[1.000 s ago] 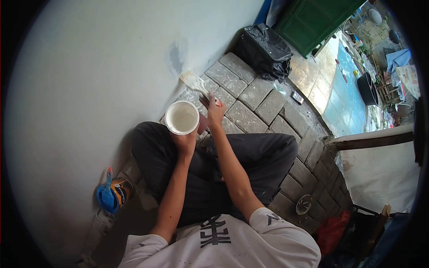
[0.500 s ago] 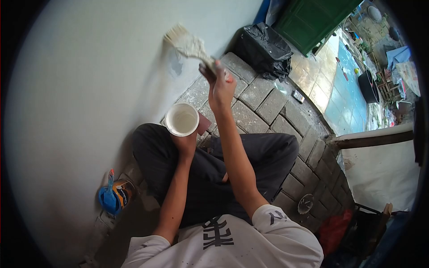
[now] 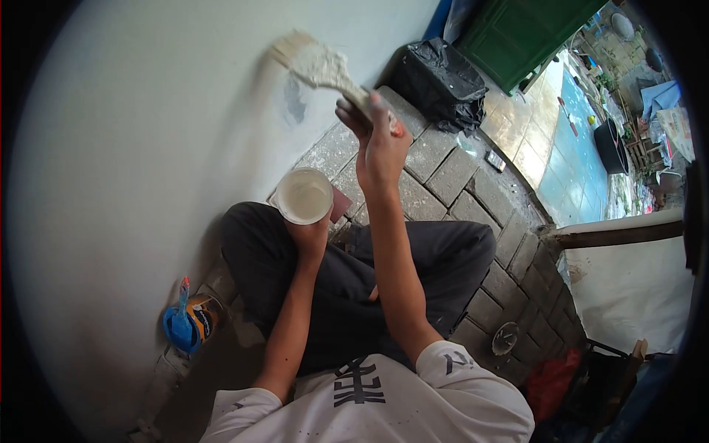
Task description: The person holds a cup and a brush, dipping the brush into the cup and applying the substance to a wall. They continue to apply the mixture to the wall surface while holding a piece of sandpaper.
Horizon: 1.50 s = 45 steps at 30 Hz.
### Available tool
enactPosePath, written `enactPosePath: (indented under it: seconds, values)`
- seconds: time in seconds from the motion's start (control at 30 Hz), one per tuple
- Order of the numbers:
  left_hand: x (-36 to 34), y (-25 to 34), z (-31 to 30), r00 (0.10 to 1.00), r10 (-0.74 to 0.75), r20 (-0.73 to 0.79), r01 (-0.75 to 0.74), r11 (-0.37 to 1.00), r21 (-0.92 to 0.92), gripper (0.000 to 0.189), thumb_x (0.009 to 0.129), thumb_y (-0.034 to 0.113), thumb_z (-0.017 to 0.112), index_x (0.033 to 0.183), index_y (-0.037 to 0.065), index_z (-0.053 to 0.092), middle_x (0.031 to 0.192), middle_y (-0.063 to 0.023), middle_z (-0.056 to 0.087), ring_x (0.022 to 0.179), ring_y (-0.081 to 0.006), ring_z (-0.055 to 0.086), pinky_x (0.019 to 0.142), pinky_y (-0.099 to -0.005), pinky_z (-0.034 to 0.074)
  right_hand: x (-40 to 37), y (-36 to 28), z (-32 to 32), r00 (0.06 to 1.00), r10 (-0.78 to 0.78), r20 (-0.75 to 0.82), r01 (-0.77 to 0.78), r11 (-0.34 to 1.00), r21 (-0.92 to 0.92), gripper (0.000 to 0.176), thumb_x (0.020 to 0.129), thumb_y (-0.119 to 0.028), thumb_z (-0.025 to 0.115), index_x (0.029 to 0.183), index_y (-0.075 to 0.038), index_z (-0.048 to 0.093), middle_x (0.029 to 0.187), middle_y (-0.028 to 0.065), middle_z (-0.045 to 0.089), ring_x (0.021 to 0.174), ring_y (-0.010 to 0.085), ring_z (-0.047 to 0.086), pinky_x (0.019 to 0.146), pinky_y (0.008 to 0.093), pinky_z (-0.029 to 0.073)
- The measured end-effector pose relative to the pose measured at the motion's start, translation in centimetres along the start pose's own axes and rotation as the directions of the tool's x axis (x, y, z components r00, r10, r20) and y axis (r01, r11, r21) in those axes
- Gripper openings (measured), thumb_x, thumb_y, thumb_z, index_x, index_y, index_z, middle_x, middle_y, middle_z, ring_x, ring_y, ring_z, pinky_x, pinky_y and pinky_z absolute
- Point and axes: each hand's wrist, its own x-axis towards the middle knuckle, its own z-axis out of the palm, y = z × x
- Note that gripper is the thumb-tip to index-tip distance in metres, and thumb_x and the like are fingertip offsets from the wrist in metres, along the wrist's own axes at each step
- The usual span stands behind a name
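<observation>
My right hand is closed around the handle of a wide paintbrush, its head caked with off-white paint. The pale bristles lie at the white wall, just above a small grey patch. Whether the tips press on the wall is hard to tell. Lower down, my left hand grips a white paint cup from below, over my bent leg. Whitish paint shows inside the cup. Beside the cup a reddish-brown flat piece sticks out.
At lower left, a blue-handled brush rests on a paint can. A black plastic-covered bin stands by the wall, near a green door. Grey paving blocks surround me; a clear round dish lies at right.
My right hand has moved slightly to the right, with the brush handle shifting too; the bristles stay near the same wall area. The cup has moved slightly right and up.
</observation>
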Motion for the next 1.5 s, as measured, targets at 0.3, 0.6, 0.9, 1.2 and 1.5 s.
enactPosePath:
  seconds: [0.3,0.6,0.9,1.2,1.5]
  values:
    - [0.4,0.6,0.1,0.999,0.048,-0.010,-0.048,0.999,-0.003,0.046,0.079,0.004,0.086,0.118,-0.003,0.062,0.109,-0.0094,0.070,0.097,-0.0199,0.066,0.090,-0.0346,0.052,-0.6,9.4,-10.1,0.994,0.100,-0.052,-0.110,0.964,-0.241,0.029,0.099,-0.014,0.067,0.109,0.013,0.066,0.098,0.0187,0.072,0.084,0.0266,0.075,0.081,0.0400,0.065]
    - [0.6,1.1,0.0,0.998,0.001,0.060,0.001,1.000,-0.018,0.042,0.079,0.005,0.086,0.114,-0.002,0.065,0.106,-0.0096,0.071,0.096,-0.0202,0.068,0.088,-0.0347,0.053,0.6,3.8,-13.9,0.976,0.102,-0.194,-0.143,0.967,-0.213,0.026,0.097,-0.014,0.068,0.093,0.012,0.067,0.090,0.0164,0.073,0.077,0.0243,0.075,0.072,0.0338,0.066]
    - [0.7,0.5,0.3,0.993,0.069,0.097,-0.074,0.996,0.054,0.036,0.077,0.005,0.087,0.107,-0.001,0.068,0.101,-0.0093,0.073,0.091,-0.0204,0.070,0.085,-0.0345,0.054,1.6,-4.7,-17.0,0.979,0.076,-0.190,-0.088,0.995,-0.056,0.030,0.099,-0.018,0.066,0.112,0.008,0.062,0.100,0.0179,0.071,0.087,0.0288,0.075,0.078,0.0365,0.065]
    - [0.4,0.1,-0.1,0.954,0.253,0.159,-0.284,0.933,0.222,0.052,0.071,0.003,0.089,0.116,-0.002,0.063,0.111,-0.0164,0.068,0.101,-0.0351,0.067,0.090,-0.0421,0.053,-1.7,-10.8,-13.9,1.000,0.015,0.008,-0.012,0.952,-0.305,0.031,0.100,-0.019,0.066,0.108,0.010,0.067,0.091,0.0189,0.073,0.074,0.0284,0.075,0.067,0.0372,0.065]
    - [0.6,2.0,0.3,0.967,0.189,0.171,-0.224,0.952,0.210,0.063,0.068,0.001,0.087,0.123,0.000,0.057,0.118,-0.0158,0.060,0.110,-0.0369,0.060,0.094,-0.0442,0.050,-4.3,-14.3,-9.1,0.931,0.108,0.348,0.128,0.796,-0.591,0.026,0.095,-0.014,0.073,0.103,0.010,0.072,0.084,0.0166,0.074,0.077,0.0219,0.075,0.069,0.0305,0.062]
